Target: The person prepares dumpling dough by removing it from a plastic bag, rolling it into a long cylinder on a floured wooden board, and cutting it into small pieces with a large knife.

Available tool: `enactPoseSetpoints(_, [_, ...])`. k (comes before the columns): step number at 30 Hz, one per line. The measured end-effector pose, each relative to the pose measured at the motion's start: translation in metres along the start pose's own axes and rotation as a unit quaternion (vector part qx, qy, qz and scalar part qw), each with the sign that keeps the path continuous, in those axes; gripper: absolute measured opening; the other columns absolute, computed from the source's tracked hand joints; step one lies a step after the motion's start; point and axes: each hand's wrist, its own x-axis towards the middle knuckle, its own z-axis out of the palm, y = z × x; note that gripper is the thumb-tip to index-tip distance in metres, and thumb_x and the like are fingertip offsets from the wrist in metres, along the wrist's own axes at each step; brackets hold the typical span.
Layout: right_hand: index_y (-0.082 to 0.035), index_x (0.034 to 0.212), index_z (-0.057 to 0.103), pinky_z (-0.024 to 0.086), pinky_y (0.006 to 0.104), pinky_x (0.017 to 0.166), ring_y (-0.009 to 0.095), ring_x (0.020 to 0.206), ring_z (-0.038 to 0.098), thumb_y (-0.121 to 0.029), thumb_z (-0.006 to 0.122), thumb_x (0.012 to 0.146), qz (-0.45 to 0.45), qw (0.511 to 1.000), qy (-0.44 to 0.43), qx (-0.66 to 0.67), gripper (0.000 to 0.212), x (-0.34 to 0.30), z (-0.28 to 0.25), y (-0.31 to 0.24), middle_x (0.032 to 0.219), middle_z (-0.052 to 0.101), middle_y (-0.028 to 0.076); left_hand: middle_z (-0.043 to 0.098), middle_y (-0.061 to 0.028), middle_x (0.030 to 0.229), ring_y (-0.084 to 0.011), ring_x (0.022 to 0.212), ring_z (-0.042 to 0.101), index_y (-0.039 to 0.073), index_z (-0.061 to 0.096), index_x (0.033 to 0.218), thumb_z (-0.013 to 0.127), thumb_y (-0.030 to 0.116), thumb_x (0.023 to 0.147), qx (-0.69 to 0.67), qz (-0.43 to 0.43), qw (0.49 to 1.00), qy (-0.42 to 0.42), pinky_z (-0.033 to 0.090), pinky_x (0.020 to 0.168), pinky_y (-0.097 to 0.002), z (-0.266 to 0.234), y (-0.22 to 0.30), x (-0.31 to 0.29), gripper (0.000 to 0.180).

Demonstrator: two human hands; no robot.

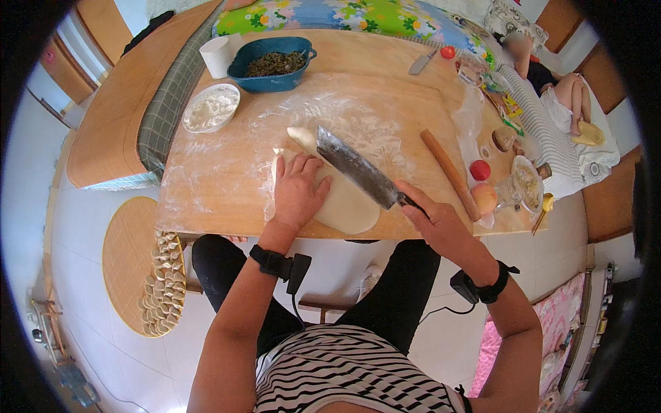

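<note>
A long roll of pale dough (348, 206) lies on the floured wooden table (220, 186) in front of me. My left hand (297, 191) presses flat on its left part, fingers spread. My right hand (434, 221) grips the dark handle of a broad cleaver (356, 167), whose blade slants up to the left over the dough. A small cut piece of dough (301, 136) sits at the blade's far tip.
A blue dish of dark filling (272, 65), a white cup (218, 55) and a white bowl of flour (211, 108) stand at the back left. A wooden rolling pin (449, 173), fruit and jars lie on the right. A round mat with several dumplings (160, 286) is on the floor.
</note>
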Motion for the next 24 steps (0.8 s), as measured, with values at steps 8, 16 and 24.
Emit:
enactPoseSetpoints(8, [-0.02,0.143,0.04,0.05,0.0417,0.079,0.041,0.092,0.062,-0.025,0.048,0.098,-0.05,0.998,0.033,-0.007,0.046,-0.007,0.003,0.008,0.111,0.064,0.02,0.059,-0.0074,0.112,-0.0278,0.113,0.053,0.01,0.062,0.099,0.066,0.021,0.079,-0.004,0.002,1.0,0.019,0.025,0.109,-0.0555,0.0,0.002,-0.003,0.023])
enactPoseSetpoints(16, [-0.021,0.143,0.04,0.051,0.0432,0.077,0.041,0.089,0.062,-0.025,0.047,0.098,-0.1,0.992,0.062,-0.042,0.046,-0.007,0.011,0.013,0.109,0.064,0.02,0.059,-0.0063,0.112,-0.0272,0.115,0.053,0.011,0.062,0.098,0.066,0.019,0.078,-0.009,-0.008,1.0,0.021,0.026,0.109,-0.0544,-0.001,0.004,-0.007,0.022])
enactPoseSetpoints(24, [-0.022,0.141,0.041,0.048,0.0495,0.062,0.042,0.067,0.061,-0.026,0.048,0.097,-0.096,0.988,0.078,-0.093,0.045,0.015,0.024,0.007,0.077,0.063,0.022,0.058,-0.007,0.113,-0.028,0.112,0.053,0.01,0.061,0.099,0.066,0.017,0.079,-0.018,-0.02,1.0,0.015,0.025,0.109,-0.0538,-0.006,0.01,-0.01,0.022])
